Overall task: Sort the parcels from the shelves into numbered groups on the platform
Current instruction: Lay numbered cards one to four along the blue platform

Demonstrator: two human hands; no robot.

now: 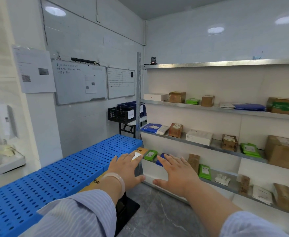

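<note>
Blue platform (72, 168) edge by spread left hand (126, 170)

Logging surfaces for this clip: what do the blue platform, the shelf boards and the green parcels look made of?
Blue platform: moulded plastic, matte; uniform colour, regular grid of holes. Shelf boards: metal, probably galvanised steel; dull silvery sheen. Green parcels: seemingly thin plastic mailer bags; soft, slightly glossy.

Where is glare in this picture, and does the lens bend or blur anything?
Head view: lamp glare makes bright ovals on the glossy wall tiles; the wide lens bends the shelves; the left edge is washed out; the whiteboard writing is too soft to read.
</note>
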